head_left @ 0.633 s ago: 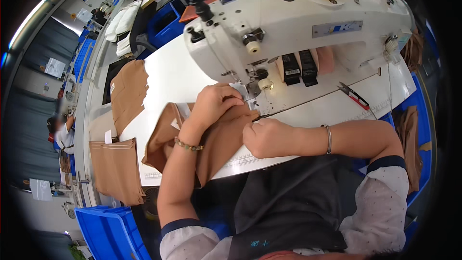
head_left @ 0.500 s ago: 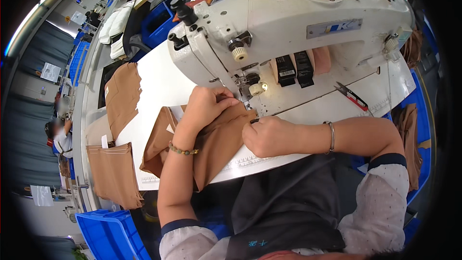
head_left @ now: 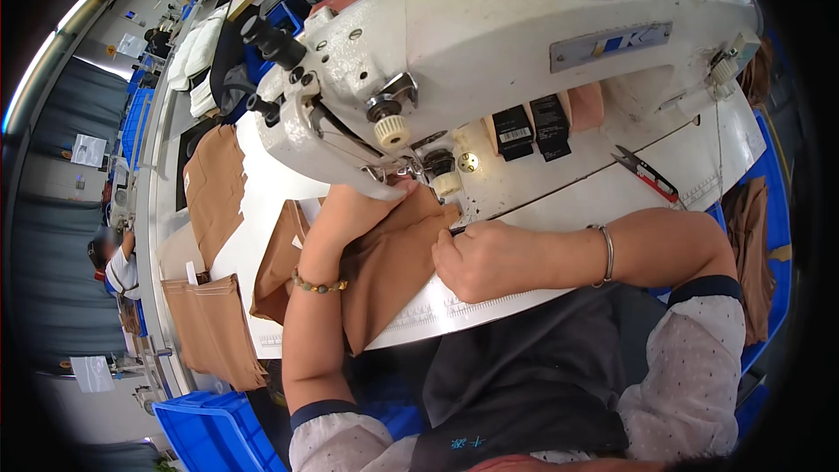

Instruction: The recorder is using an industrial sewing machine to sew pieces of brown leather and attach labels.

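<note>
A brown fabric piece (head_left: 398, 258), folded and creased, lies under the head of a white sewing machine (head_left: 498, 26). My left hand (head_left: 360, 211) rests on its far part, fingers bent and reaching in by the needle; the machine head partly hides them, and they seem to pinch the cloth. My right hand (head_left: 481, 260) is closed at the fabric's right edge. A small black piece (head_left: 457, 230) sticks out between its thumb and fingers; its kind is too small to tell.
Red-handled thread snips (head_left: 647, 175) lie right of the machine. Black labels (head_left: 514, 133) sit under its arm. Brown fabric stacks (head_left: 210, 323) are at left. A blue bin (head_left: 214, 433) stands lower left, another blue bin (head_left: 778, 297) with brown cloth at right.
The machine head appears larger and further left as the view shifts. My left fingertips have moved in under it, toward the needle. My right hand stays closed by the fabric edge.
</note>
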The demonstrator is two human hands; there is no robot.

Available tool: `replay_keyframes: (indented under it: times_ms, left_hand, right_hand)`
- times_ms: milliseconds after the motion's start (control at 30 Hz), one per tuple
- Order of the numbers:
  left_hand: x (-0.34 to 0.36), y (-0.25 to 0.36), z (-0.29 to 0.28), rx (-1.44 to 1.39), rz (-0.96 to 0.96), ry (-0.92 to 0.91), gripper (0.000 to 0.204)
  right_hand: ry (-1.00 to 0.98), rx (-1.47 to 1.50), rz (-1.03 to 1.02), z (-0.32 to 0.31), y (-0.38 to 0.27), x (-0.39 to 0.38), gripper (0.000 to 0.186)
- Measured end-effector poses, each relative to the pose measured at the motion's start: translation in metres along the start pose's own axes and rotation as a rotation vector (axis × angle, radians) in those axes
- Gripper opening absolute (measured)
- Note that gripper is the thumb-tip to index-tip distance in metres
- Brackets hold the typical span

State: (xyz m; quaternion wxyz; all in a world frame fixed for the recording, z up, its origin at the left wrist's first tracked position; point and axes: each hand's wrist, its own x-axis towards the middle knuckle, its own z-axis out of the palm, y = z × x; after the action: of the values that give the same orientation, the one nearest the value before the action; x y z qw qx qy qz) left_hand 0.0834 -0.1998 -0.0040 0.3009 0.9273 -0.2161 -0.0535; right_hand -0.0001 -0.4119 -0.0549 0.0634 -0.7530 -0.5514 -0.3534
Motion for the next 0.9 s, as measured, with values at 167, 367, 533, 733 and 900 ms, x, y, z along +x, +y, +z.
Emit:
replay_keyframes:
  times_ms: [167, 367, 533, 733, 900]
  left_hand:
    - [0.001, -0.003, 0.001, 0.067, 0.054, 0.0, 0.03]
    - [0.007, -0.015, 0.002, 0.07, 0.187, 0.061, 0.03]
    - [0.017, 0.0, -0.001, 0.13, 0.008, -0.12, 0.037]
    - [0.021, -0.011, 0.001, 0.096, -0.004, -0.154, 0.034]
    - [0.015, -0.022, 0.003, -0.029, -0.003, -0.087, 0.034]
  right_hand:
    - [-0.065, -0.017, -0.007, -0.003, 0.0, 0.0, 0.027]
    - [-0.081, -0.031, 0.023, 0.0, 0.004, 0.0, 0.027]
    - [0.0, 0.014, 0.097, 0.002, 0.008, -0.003, 0.023]
    - [-0.018, 0.016, 0.099, 0.0, 0.01, -0.003, 0.022]
    - [0.019, 0.005, 0.083, 0.004, 0.012, 0.001, 0.022]
